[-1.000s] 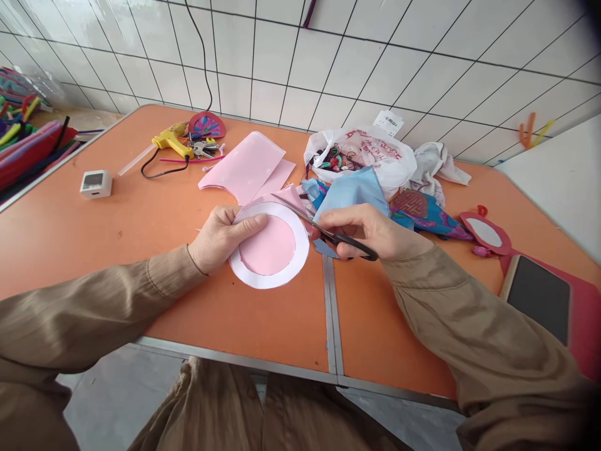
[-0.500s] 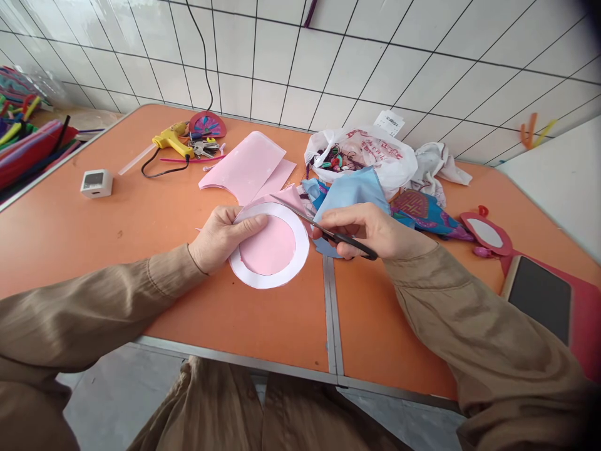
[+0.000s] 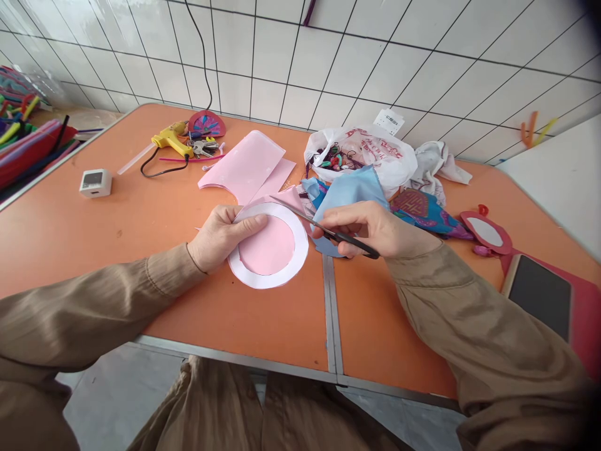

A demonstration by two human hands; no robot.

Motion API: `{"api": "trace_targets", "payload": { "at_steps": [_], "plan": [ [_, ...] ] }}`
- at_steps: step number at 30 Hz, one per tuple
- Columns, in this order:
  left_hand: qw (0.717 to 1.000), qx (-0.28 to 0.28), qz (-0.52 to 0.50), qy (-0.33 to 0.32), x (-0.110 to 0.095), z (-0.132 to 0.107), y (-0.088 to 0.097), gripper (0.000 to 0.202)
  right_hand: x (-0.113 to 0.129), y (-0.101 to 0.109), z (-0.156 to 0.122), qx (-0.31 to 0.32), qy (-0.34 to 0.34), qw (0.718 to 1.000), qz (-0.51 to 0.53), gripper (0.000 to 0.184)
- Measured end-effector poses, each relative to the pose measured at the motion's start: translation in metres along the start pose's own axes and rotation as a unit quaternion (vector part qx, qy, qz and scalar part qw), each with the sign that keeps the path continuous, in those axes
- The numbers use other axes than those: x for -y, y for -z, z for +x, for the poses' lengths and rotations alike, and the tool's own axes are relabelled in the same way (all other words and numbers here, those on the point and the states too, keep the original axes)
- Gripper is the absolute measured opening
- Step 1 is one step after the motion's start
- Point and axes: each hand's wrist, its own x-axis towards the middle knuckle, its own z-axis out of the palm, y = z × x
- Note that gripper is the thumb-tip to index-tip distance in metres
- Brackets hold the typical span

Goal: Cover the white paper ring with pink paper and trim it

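My left hand (image 3: 225,235) pinches a white paper ring (image 3: 263,281) laid over a pink sheet (image 3: 267,247), its thumb on top of the ring. Pink shows through the ring's middle and sticks out past its upper right edge. In my right hand (image 3: 364,227) are black-handled scissors (image 3: 350,241), fingers wrapped round the handles. Their blades point left, along the ring's upper right edge at the pink material. Whether the blades are fully closed is hard to make out. Just behind lies a folded pink piece (image 3: 248,163) with a curved cut-out.
Blue cloth (image 3: 357,191) and a white plastic bag (image 3: 389,156) of small items lie behind my right hand. A yellow glue gun (image 3: 173,139), keys (image 3: 204,148) and a white cube (image 3: 96,183) are at left. A phone (image 3: 539,294) and an oval red-rimmed piece (image 3: 486,232) are at right.
Almost nothing differs. My right hand and the scissor handles have shifted very slightly; the left hand keeps its hold on the ring and pink sheet.
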Motion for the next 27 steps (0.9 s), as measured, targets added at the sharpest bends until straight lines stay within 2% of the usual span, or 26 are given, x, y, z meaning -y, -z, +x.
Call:
{"api": "trace_targets", "payload": {
  "at_steps": [14,27],
  "plan": [
    [1.000,0.004,0.002,0.011,-0.0027,-0.0002,0.0004,0.035,-0.0006,0.0034,-0.0005,0.018,0.046,0.999,-0.006,0.042],
    [1.000,0.003,0.001,0.014,-0.0046,-0.0001,-0.0012,0.035,-0.0011,0.0023,-0.0007,0.008,0.043,0.999,-0.011,0.038]
  ]
}}
